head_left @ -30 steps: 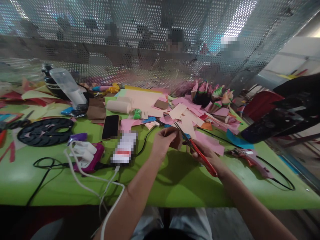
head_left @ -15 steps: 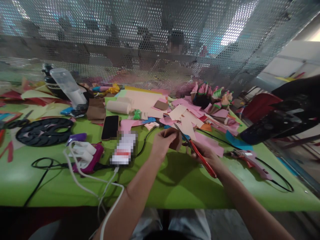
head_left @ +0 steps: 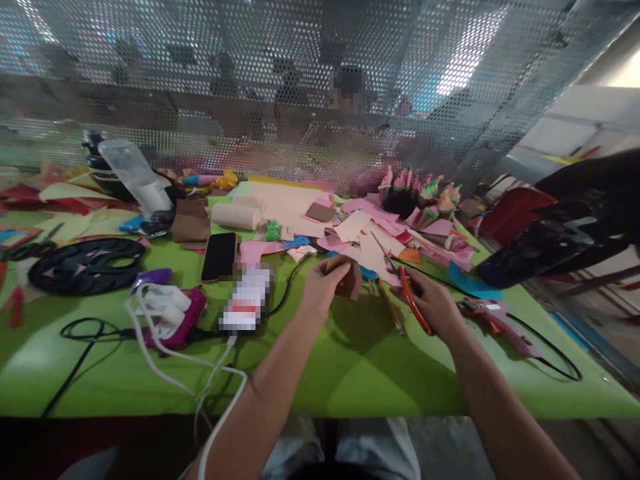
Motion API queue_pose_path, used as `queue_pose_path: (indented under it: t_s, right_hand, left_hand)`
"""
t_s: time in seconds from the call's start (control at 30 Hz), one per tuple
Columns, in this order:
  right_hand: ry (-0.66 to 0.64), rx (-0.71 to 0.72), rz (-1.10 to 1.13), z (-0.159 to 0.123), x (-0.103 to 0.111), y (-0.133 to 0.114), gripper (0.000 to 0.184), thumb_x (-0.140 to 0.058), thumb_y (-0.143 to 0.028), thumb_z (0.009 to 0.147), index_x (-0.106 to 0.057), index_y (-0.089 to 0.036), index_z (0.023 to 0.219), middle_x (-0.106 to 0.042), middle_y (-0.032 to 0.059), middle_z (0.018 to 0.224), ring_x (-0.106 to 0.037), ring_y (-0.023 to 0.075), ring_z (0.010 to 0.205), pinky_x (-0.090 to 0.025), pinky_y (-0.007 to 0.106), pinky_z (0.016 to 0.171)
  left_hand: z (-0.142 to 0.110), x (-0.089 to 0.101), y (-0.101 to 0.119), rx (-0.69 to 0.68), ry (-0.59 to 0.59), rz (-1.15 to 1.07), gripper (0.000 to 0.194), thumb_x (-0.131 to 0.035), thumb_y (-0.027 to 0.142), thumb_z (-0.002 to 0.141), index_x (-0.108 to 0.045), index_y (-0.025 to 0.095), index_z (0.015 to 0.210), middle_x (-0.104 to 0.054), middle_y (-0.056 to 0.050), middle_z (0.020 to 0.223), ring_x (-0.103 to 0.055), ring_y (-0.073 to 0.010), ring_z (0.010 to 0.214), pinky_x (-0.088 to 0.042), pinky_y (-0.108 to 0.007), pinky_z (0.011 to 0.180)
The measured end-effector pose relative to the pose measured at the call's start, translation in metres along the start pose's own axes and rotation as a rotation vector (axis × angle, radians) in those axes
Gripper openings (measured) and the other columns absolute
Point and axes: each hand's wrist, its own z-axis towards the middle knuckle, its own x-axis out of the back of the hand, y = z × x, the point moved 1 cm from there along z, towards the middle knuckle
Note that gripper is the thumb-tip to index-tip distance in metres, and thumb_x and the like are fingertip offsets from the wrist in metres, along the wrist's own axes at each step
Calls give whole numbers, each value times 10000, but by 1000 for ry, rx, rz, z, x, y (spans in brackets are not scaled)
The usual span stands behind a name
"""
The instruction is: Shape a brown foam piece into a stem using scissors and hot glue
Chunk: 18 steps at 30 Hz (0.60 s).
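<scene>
My left hand (head_left: 325,287) pinches a small brown paper piece (head_left: 349,283) just above the green table (head_left: 350,373). My right hand (head_left: 433,303) grips red-handled scissors (head_left: 407,293), whose blades point away toward the heap of pink and peach paper scraps (head_left: 370,233). The scissors sit to the right of the brown piece, a short gap apart from it. A thin stick (head_left: 391,307) lies on the table between my two hands.
A black phone (head_left: 219,256), a paper roll (head_left: 236,215), white cables (head_left: 200,373), a purple device (head_left: 173,313) and a black round tray (head_left: 87,263) lie left. A glue gun (head_left: 500,320) with black cord lies right. Paper cones (head_left: 420,193) stand at the back by the perforated metal screen (head_left: 300,100).
The scissors have drawn away from the brown piece to the right and turned more upright in my right hand. My left hand has stayed put with the piece.
</scene>
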Motion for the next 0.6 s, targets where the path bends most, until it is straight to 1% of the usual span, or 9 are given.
queue_pose_path:
  t_s: [0.07,0.17,0.27,0.33,0.4,0.43,0.47,0.53,0.6]
  right_hand:
    - [69,-45,-180,4,5,12,464,-593,-408,821,-655,-210,1235,-731,97,1017,-655,288,855,-469,364,730]
    - [83,-84,-375,4,8,26,485,-579,-395,840,-616,-214,1288,-728,116,1036,-657,284,814,-455,357,690]
    - [41,-96,-480,1,9,29,430,-546,-422,876,-668,-197,1222,-713,142,994,-654,310,871,-465,385,730]
    - [79,-83,-486,-1,11,22,388,-515,-441,899,-718,-206,1131,-702,147,994,-644,322,919,-467,413,774]
    - [172,-45,-401,-1,14,8,380,-499,-469,911,-737,-214,1063,-699,142,1030,-633,318,963,-467,421,803]
    - [206,-15,-310,0,15,-2,383,-503,-483,910,-735,-213,1053,-700,137,1059,-630,309,982,-469,415,814]
    - [188,21,-182,2,15,-12,388,-521,-497,902,-728,-210,1059,-701,128,1080,-634,291,981,-475,399,818]
    - [35,56,101,8,11,-34,399,-542,-524,892,-719,-206,1054,-717,99,1074,-652,255,953,-486,368,823]
    - [-80,58,266,16,3,-52,416,-591,-542,858,-709,-201,1063,-732,71,986,-658,232,891,-493,344,791]
  left_hand:
    - [1,1,-1,-14,18,14,194,-797,246,575,-730,155,734,-682,0,633,-611,-138,622,-483,-257,637]
    - [3,2,-2,-22,9,17,158,-764,229,613,-734,154,748,-701,-9,669,-618,-139,649,-480,-263,676]
    - [4,2,-3,-13,-29,6,148,-744,216,631,-738,153,764,-715,-20,705,-630,-149,670,-483,-280,706]
    - [5,2,-4,-20,-30,8,130,-739,207,633,-736,155,752,-712,-16,703,-629,-150,671,-484,-287,725]
    - [6,3,-4,-46,-13,27,125,-743,203,632,-735,157,748,-711,-11,709,-627,-150,679,-485,-289,742]
    - [6,3,-5,-63,-7,42,130,-747,203,632,-735,159,754,-713,-12,718,-628,-152,688,-486,-290,749]
    - [6,3,-5,-82,-6,59,139,-750,204,633,-738,161,764,-717,-14,732,-630,-157,701,-488,-291,755]
    - [5,4,-5,-120,-14,92,158,-756,208,632,-742,165,783,-727,-21,764,-640,-169,738,-496,-295,768]
    - [5,4,-5,-162,-38,119,166,-761,214,629,-745,170,789,-733,-27,790,-646,-177,769,-500,-297,778]
